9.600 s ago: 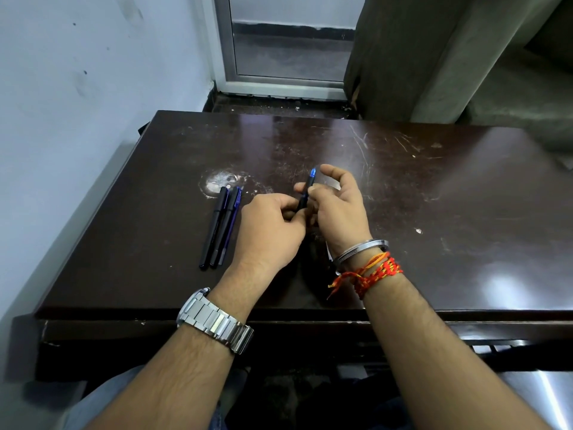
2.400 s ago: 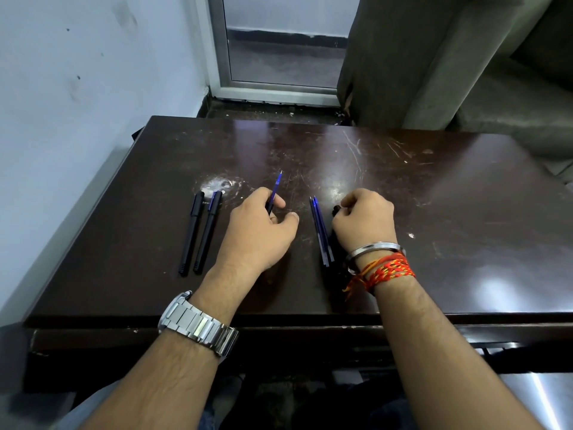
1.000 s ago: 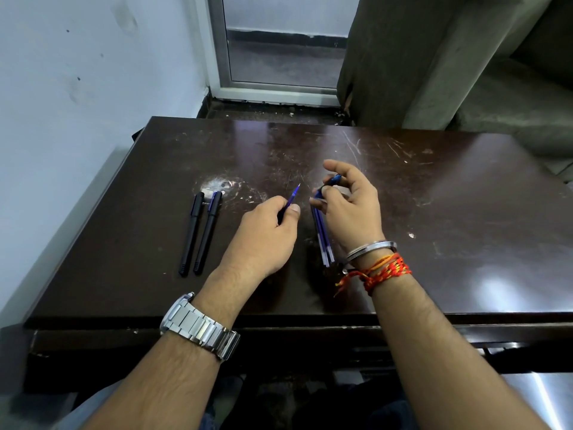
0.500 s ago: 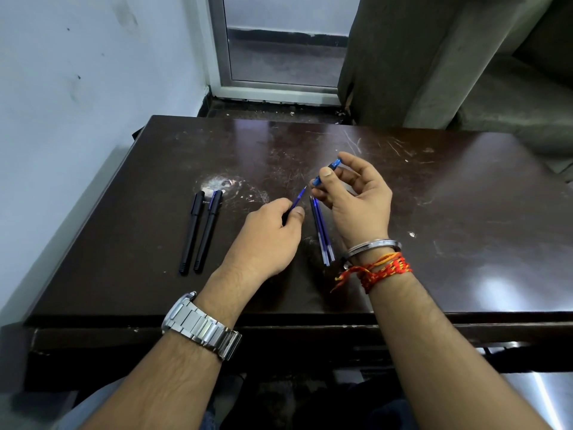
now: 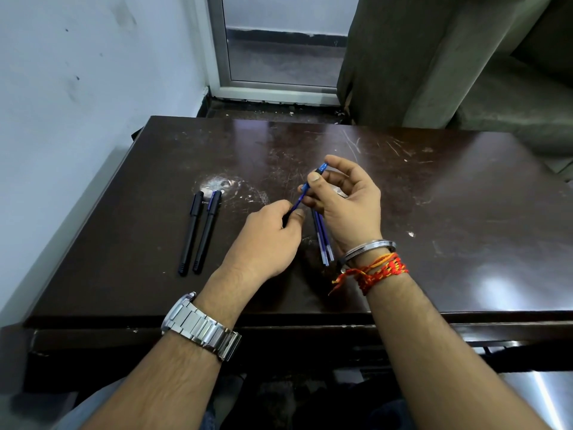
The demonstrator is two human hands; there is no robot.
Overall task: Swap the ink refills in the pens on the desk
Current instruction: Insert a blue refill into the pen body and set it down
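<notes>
Dark scratched desk (image 5: 434, 212): we log two black pens (image 5: 200, 232) parked left, two loose refills (image 5: 324, 240) lying between our hands. Left hand (image 5: 266, 240) pinches one blue refill (image 5: 299, 201) low; right hand (image 5: 347, 206) pinches its upper end, apparently steadying it for fitting.

We see a dim, cool picture, evenly lit, with no hard shadows. The glossy desk (image 5: 465, 212) throws a bright white glare near its right front corner, and a paler sheen runs down its middle below the glazed door (image 5: 279, 57). Soft shadows sit beneath the left hand (image 5: 266, 240) and right hand (image 5: 347, 206). The centre is sharp. Toward the edges straight lines bow, and the forearms look stretched.
</notes>
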